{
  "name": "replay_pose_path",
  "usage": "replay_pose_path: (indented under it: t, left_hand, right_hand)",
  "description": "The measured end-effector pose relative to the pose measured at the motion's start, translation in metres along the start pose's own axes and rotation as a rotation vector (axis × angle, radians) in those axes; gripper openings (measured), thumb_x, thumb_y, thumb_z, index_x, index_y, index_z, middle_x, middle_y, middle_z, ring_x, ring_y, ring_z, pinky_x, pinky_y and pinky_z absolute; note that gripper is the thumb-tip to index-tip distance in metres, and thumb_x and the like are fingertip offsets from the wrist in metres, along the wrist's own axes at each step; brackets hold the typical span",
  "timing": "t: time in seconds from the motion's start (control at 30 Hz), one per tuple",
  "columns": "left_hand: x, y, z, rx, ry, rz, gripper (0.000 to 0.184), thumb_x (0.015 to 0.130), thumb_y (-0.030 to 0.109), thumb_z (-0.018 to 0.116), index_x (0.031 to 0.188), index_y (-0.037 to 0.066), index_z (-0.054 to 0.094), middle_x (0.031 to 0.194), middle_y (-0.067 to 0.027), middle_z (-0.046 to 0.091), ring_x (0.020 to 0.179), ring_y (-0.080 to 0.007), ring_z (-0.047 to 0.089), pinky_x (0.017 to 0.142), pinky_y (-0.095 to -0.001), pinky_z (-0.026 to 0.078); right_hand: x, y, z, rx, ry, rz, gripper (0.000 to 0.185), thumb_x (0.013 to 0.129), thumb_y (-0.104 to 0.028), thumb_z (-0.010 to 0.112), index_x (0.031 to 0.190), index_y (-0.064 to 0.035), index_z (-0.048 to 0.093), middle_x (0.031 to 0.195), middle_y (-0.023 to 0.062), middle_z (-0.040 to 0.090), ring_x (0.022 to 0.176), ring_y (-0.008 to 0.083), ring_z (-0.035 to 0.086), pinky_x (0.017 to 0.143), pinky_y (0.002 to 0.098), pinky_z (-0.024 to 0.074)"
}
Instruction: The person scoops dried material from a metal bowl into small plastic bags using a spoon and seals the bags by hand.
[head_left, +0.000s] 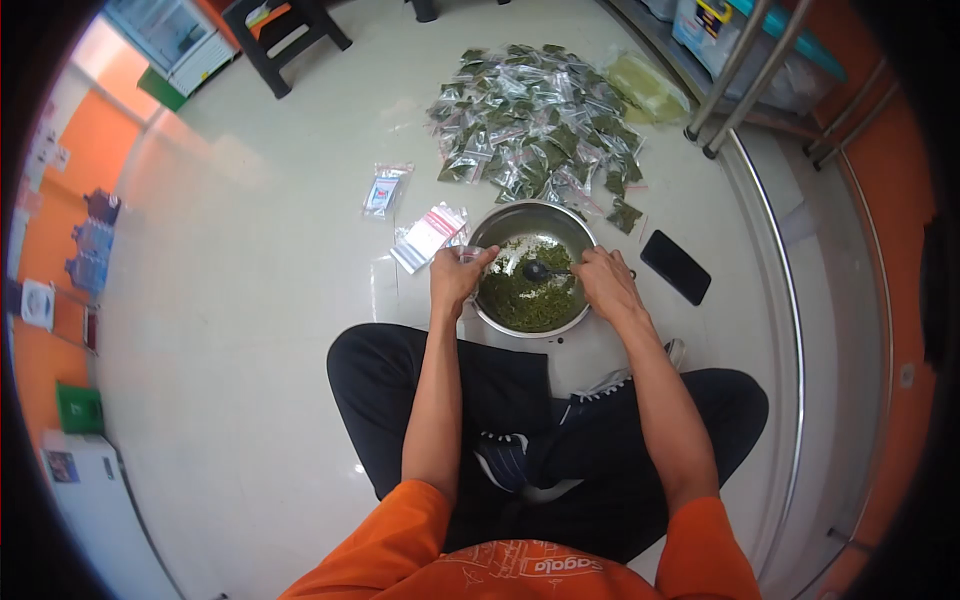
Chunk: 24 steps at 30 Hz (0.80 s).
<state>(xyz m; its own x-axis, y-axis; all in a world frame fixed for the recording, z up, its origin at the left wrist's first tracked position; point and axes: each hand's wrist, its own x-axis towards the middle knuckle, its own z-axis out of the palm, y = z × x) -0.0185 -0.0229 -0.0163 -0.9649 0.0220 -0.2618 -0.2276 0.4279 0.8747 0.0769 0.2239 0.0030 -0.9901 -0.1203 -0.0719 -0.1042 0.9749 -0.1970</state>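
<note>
At centre frame, our left hand [461, 275] pinches a small clear plastic bag [470, 256]; our right hand [608, 280] grips a black spoon [537, 271] within a round silver metal bowl [518, 214].

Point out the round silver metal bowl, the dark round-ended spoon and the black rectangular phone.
Round silver metal bowl [528, 219]: head view, bare inner wall at the far side.
Dark round-ended spoon [536, 271]: head view, its round end.
Black rectangular phone [676, 267]: head view, middle of its upward face.
</note>
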Motion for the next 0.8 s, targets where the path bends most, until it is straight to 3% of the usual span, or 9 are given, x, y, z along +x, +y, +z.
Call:
replay_pose_path:
  t: [0.1, 0.17, 0.27, 0.3, 0.5, 0.63, 0.7, 0.77, 0.8]
  left_hand:
    - [0.008, -0.009, 0.006, -0.017, 0.002, -0.068, 0.051, 0.073, 0.042, 0.088, 0.084, -0.006, 0.073, 0.079, -0.0183, 0.073, 0.070, -0.0283, 0.071, 0.068, -0.0391, 0.054]
    - [0.007, -0.007, 0.006, -0.033, 0.028, -0.085, 0.053, 0.073, 0.042, 0.088, 0.083, -0.007, 0.072, 0.079, -0.0193, 0.073, 0.070, -0.0287, 0.071, 0.068, -0.0396, 0.054]
    - [0.006, -0.004, 0.005, -0.016, 0.047, -0.082, 0.056, 0.072, 0.044, 0.088, 0.086, -0.008, 0.071, 0.079, -0.0182, 0.072, 0.072, -0.0256, 0.070, 0.068, -0.0381, 0.054]
    - [0.006, -0.004, 0.006, 0.012, 0.039, -0.061, 0.059, 0.071, 0.045, 0.089, 0.090, -0.008, 0.070, 0.079, -0.0162, 0.072, 0.072, -0.0221, 0.069, 0.068, -0.0361, 0.054]
    - [0.003, 0.000, 0.011, 0.050, 0.062, -0.010, 0.051, 0.072, 0.046, 0.086, 0.082, -0.003, 0.076, 0.073, -0.0220, 0.071, 0.072, -0.0348, 0.072, 0.071, -0.0421, 0.055]
    - [-0.001, 0.009, 0.009, -0.014, 0.004, 0.133, 0.047, 0.075, 0.045, 0.084, 0.085, 0.000, 0.077, 0.070, -0.0205, 0.070, 0.070, -0.0349, 0.071, 0.072, -0.0434, 0.055]
    - [-0.003, 0.017, 0.007, 0.043, -0.029, 0.204, 0.046, 0.075, 0.043, 0.085, 0.084, -0.001, 0.076, 0.069, -0.0202, 0.070, 0.070, -0.0360, 0.070, 0.071, -0.0437, 0.055]
    - [-0.002, 0.015, 0.009, 0.031, -0.037, 0.217, 0.046, 0.074, 0.043, 0.085, 0.083, -0.001, 0.076, 0.069, -0.0211, 0.069, 0.071, -0.0368, 0.070, 0.071, -0.0444, 0.055]
    - [-0.001, 0.014, 0.009, 0.038, -0.045, 0.230, 0.045, 0.074, 0.042, 0.085, 0.082, -0.001, 0.075, 0.069, -0.0220, 0.069, 0.071, -0.0376, 0.070, 0.071, -0.0451, 0.055]
  right_hand:
    - [-0.002, -0.003, -0.014, -0.018, -0.001, -0.018, 0.026, 0.082, 0.002, 0.061, 0.104, -0.0049, 0.072, 0.099, 0.0123, 0.064, 0.109, 0.0315, 0.062, 0.090, 0.0498, 0.0481]
    - [-0.002, -0.008, -0.025, 0.054, 0.079, 0.163, 0.026, 0.085, 0.001, 0.058, 0.107, -0.0051, 0.070, 0.099, 0.0144, 0.064, 0.101, 0.0341, 0.066, 0.082, 0.0515, 0.0514]
    - [0.006, -0.007, -0.013, -0.084, 0.074, 0.224, 0.024, 0.087, -0.001, 0.056, 0.106, -0.0063, 0.070, 0.101, 0.0157, 0.065, 0.094, 0.0373, 0.069, 0.077, 0.0527, 0.0531]
    - [0.007, -0.010, -0.005, -0.110, 0.065, 0.205, 0.024, 0.087, -0.001, 0.056, 0.106, -0.0063, 0.070, 0.101, 0.0157, 0.065, 0.094, 0.0373, 0.069, 0.077, 0.0527, 0.0531]
    - [-0.012, -0.037, -0.018, -0.001, -0.167, -0.047, 0.029, 0.090, -0.005, 0.056, 0.113, -0.0115, 0.073, 0.101, 0.0168, 0.066, 0.094, 0.0396, 0.067, 0.080, 0.0498, 0.0540]
    - [0.002, -0.031, -0.043, -0.035, -0.138, 0.072, 0.034, 0.090, -0.006, 0.056, 0.118, -0.0130, 0.072, 0.098, 0.0149, 0.067, 0.094, 0.0375, 0.067, 0.080, 0.0497, 0.0535]
    - [0.016, -0.019, -0.030, -0.061, 0.108, 0.147, 0.036, 0.088, -0.005, 0.056, 0.120, -0.0136, 0.071, 0.098, 0.0157, 0.066, 0.093, 0.0381, 0.066, 0.079, 0.0493, 0.0536]
    - [0.017, -0.015, -0.019, -0.055, 0.145, 0.032, 0.038, 0.088, -0.004, 0.057, 0.122, -0.0140, 0.070, 0.098, 0.0164, 0.066, 0.091, 0.0386, 0.066, 0.077, 0.0489, 0.0539]
    - [0.014, -0.023, -0.018, -0.043, 0.006, -0.087, 0.038, 0.088, -0.005, 0.057, 0.123, -0.0141, 0.069, 0.097, 0.0161, 0.066, 0.090, 0.0385, 0.066, 0.076, 0.0487, 0.0540]
